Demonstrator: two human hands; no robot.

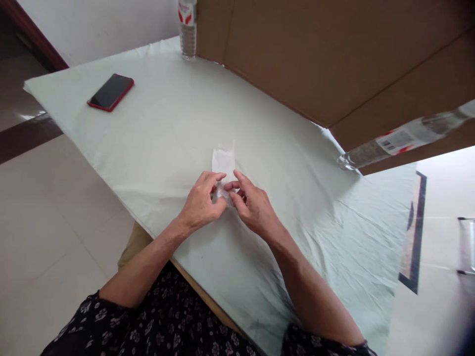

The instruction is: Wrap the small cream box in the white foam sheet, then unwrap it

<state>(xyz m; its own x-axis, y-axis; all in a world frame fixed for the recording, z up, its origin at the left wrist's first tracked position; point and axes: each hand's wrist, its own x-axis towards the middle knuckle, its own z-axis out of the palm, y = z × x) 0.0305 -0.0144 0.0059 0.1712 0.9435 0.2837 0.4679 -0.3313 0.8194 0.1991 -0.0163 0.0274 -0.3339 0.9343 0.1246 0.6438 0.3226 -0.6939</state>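
Observation:
A small white, flat piece in thin clear plastic, a plastic packet (pixel 224 160), lies on the cloth in front of me. Its crinkled near end is between my hands. My left hand (pixel 203 200) curls around that end from the left, thumb and forefinger bent toward it. From the right, my right hand (pixel 254 201) has its thumb and fingertips on the same crinkled plastic. The fingertips of both hands nearly meet. Part of the packet is hidden behind the fingers, and what the white piece is cannot be made out.
A pale green cloth (pixel 159 143) covers the table. At the far left lies a black phone in a red case (pixel 111 92). A large cardboard panel (pixel 297 54) stands at the back right, with a clear bottle (pixel 188 34) and another bottle (pixel 401 138) against it.

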